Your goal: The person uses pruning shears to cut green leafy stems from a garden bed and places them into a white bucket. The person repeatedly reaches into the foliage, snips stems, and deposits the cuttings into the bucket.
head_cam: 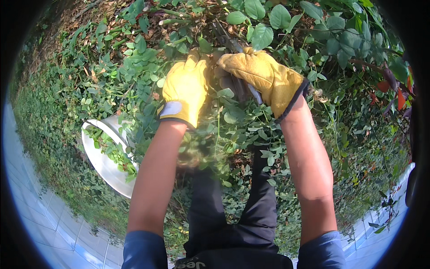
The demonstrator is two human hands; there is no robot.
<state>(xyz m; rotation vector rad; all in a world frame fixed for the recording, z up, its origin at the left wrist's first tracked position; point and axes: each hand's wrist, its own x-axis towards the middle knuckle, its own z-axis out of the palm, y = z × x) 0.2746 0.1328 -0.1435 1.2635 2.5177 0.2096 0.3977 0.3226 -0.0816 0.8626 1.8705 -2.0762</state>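
Both hands wear yellow leather work gloves. My right hand (262, 74) is closed around the handles of a cutting tool (254, 94), which looks like pruning shears; its far end lies among woody stems, partly hidden by leaves. Just left of it, my left hand (188, 84) reaches into the rose-like bush with its back up; its fingertips are among the leaves, and whether they grip a stem cannot be told. Cut green stems (174, 22) with pale ends stick out beyond the left hand. A white bucket (104, 168) lies tilted at the left, with green leafy cuttings (114, 151) inside.
Dense leafy shrubs (67, 111) surround me on both sides. Dry leaves (111, 10) cover the soil at the upper left. Reddish leaves (401, 97) hang at the far right. Pale paving (60, 215) runs behind me along the lower rim.
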